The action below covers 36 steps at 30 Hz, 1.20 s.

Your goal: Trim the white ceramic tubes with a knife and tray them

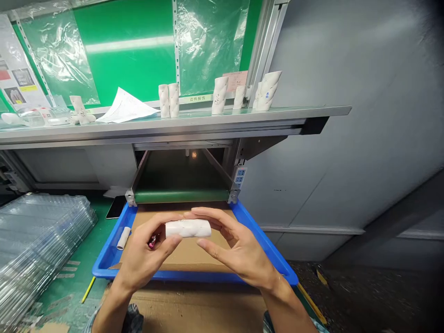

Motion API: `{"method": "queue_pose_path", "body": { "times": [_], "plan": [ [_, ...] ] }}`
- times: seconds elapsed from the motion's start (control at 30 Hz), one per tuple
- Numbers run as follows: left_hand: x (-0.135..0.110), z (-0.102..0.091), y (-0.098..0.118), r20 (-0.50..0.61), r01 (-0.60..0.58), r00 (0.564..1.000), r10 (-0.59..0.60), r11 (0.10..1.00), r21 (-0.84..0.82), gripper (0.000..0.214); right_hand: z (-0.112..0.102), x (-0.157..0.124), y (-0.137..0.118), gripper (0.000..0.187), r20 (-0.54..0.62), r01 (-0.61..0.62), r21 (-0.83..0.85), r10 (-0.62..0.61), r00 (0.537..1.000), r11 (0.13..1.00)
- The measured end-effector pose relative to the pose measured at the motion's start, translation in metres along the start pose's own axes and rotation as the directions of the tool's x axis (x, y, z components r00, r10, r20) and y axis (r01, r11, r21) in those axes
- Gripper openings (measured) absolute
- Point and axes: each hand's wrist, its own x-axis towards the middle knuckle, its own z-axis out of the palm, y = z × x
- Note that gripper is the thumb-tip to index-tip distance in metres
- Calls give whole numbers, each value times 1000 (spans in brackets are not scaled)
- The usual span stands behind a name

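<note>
A short white cylinder-shaped part point(188, 228) lies sideways between both hands, above a blue tray point(110, 255) lined with brown cardboard. My left hand point(144, 256) pinches its left end between thumb and fingers; something small and pink shows inside that palm. My right hand point(235, 247) curls round the part's right end, fingers over the top and thumb beneath. A small white tube point(123, 238) rests on the tray's left rim.
A metal shelf point(173, 124) above carries several upright white twisted parts point(219, 95) and a folded paper point(126, 107). A stack of clear plastic trays point(38, 240) lies at the left, a dark phone point(115, 206) beside the blue tray. A grey wall fills the right.
</note>
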Motion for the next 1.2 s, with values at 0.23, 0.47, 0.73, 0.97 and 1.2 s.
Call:
{"method": "queue_pose_path", "body": {
  "times": [0.23, 0.47, 0.73, 0.97, 1.2],
  "plan": [
    [-3, -2, -2, 21, -27, 999, 26, 999, 18, 34, 1, 0, 1, 39, -44, 67, -102, -72, 996, 993],
    [-5, 12, 8, -28, -151, 985, 168, 937, 314, 23, 6, 5, 5, 31, 74, 296, -586, -314, 947, 755],
    [-7, -5, 27, 28, -137, 990, 141, 865, 483, 40, 7, 7, 15, 31, 84, 250, -443, -237, 968, 861],
    [-13, 0, 25, 64, -198, 976, 207, 732, 652, 47, 9, 7, 4, 37, 174, 269, -399, -216, 961, 876],
    [-14, 6, 30, 95, -206, 975, 200, 664, 719, 54, 9, 10, -3, 44, 270, 331, -362, -242, 932, 871]
  ]
}}
